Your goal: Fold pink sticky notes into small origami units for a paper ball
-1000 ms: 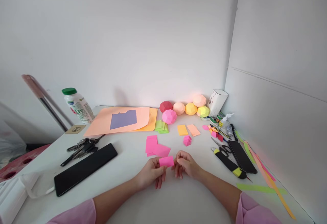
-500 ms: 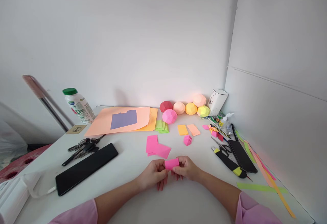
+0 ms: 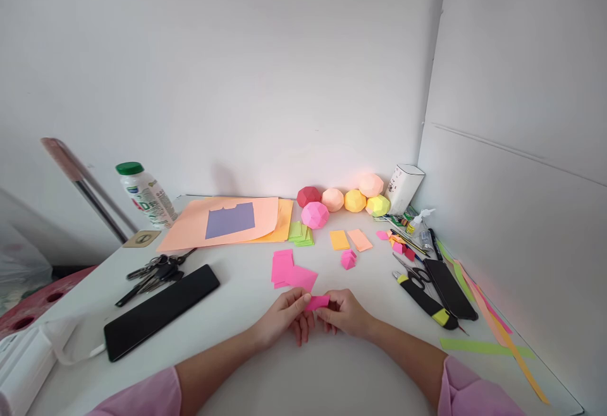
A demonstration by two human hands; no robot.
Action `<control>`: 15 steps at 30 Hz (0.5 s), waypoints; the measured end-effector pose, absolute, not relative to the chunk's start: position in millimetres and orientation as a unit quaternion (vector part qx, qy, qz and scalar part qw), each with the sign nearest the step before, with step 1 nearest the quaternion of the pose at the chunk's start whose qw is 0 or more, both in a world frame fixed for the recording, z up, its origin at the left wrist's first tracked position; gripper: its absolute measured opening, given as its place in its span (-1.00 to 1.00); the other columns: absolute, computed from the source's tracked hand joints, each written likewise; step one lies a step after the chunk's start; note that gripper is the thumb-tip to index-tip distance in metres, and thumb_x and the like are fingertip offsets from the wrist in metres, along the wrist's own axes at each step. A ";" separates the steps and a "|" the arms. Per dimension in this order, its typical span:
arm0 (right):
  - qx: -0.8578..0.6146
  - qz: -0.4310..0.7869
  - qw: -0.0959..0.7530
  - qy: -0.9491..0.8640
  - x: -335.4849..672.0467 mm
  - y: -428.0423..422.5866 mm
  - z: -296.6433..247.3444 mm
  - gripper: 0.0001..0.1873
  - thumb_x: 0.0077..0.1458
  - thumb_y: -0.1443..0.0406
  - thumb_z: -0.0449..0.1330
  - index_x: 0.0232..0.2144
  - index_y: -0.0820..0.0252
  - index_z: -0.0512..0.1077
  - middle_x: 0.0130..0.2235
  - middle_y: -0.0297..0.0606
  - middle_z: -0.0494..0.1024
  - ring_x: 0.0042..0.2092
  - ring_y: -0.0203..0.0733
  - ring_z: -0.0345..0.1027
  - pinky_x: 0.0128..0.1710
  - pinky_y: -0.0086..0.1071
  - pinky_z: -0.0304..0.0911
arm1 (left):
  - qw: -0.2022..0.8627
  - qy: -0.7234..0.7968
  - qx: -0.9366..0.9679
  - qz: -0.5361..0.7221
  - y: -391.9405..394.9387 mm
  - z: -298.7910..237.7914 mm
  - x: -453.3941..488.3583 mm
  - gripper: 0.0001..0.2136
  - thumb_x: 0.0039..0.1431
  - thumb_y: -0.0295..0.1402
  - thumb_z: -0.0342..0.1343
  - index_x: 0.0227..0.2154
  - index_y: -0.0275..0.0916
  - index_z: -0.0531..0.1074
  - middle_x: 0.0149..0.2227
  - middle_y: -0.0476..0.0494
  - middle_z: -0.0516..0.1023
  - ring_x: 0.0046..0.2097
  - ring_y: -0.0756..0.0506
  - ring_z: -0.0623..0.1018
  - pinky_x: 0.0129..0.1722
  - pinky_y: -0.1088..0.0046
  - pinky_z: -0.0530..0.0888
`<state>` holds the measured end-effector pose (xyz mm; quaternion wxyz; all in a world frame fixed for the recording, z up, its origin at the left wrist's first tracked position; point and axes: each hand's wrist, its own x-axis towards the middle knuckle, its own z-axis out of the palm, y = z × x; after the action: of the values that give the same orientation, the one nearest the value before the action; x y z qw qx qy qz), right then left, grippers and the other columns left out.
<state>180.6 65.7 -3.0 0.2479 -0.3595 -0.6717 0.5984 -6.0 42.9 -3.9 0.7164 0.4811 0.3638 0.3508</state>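
Observation:
A small pink paper slip [image 3: 317,303] is held between both hands above the near middle of the table. My left hand [image 3: 287,318] pinches its left end, thumb on top. At the right end, my right hand [image 3: 347,313] grips it between thumb and fingers. The slip looks narrow and folded, though its underside is hidden. Just beyond the hands lie several loose pink paper pieces [image 3: 287,269]. A small folded pink paper shape [image 3: 348,259] rests farther back, to the right of them.
Faceted paper balls [image 3: 315,215] line the wall. Green slips [image 3: 300,234], an orange slip [image 3: 339,240] and a peach slip [image 3: 360,239] lie before them. A utility knife [image 3: 424,302] and scissors [image 3: 417,274] are at right; a black power bank-like slab [image 3: 161,312] and keys [image 3: 161,272] at left.
The pink paper slip in my hands now shows a narrower face, seemingly folded or tilted. My left thumb has moved up onto its left end. The things on the table stay put.

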 end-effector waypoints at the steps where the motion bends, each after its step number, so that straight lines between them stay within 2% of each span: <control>1: -0.361 0.595 0.249 -0.674 180.0 65.4 -2.3 -0.72 0.04 0.15 0.16 -0.49 0.29 0.36 -0.55 -0.36 0.39 -0.59 -0.38 0.28 -0.68 -0.53 0.16 | 0.714 0.367 0.483 0.349 43.1 -4.7 -6.2 -0.64 0.12 -0.01 -0.01 -0.43 -0.26 0.23 -0.55 -0.06 0.48 -0.63 -0.01 0.48 -0.71 0.54 0.37; 6: -0.372 0.578 0.249 -0.683 177.7 64.6 1.4 -0.66 0.06 0.10 0.13 -0.53 0.28 0.37 -0.61 -0.39 0.36 -0.64 -0.40 0.22 -0.70 -0.52 0.13 | 0.709 0.375 0.483 0.351 42.3 -4.0 -6.1 -0.64 0.12 0.00 -0.02 -0.44 -0.26 0.21 -0.53 -0.06 0.49 -0.62 -0.01 0.49 -0.69 0.54 0.37; 15: -0.368 0.573 0.248 -0.689 178.3 65.4 -2.5 -0.68 0.09 0.12 0.11 -0.52 0.27 0.38 -0.61 -0.40 0.36 -0.65 -0.43 0.20 -0.69 -0.55 0.15 | 0.703 0.376 0.482 0.363 41.9 -2.6 -5.8 -0.64 0.13 -0.02 -0.01 -0.41 -0.28 0.24 -0.43 -0.10 0.49 -0.58 0.01 0.49 -0.67 0.53 0.38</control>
<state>178.3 65.4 -2.5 0.2483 -0.3676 -0.6889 0.5733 -5.8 41.9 -2.6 0.7032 0.4825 0.3756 0.3628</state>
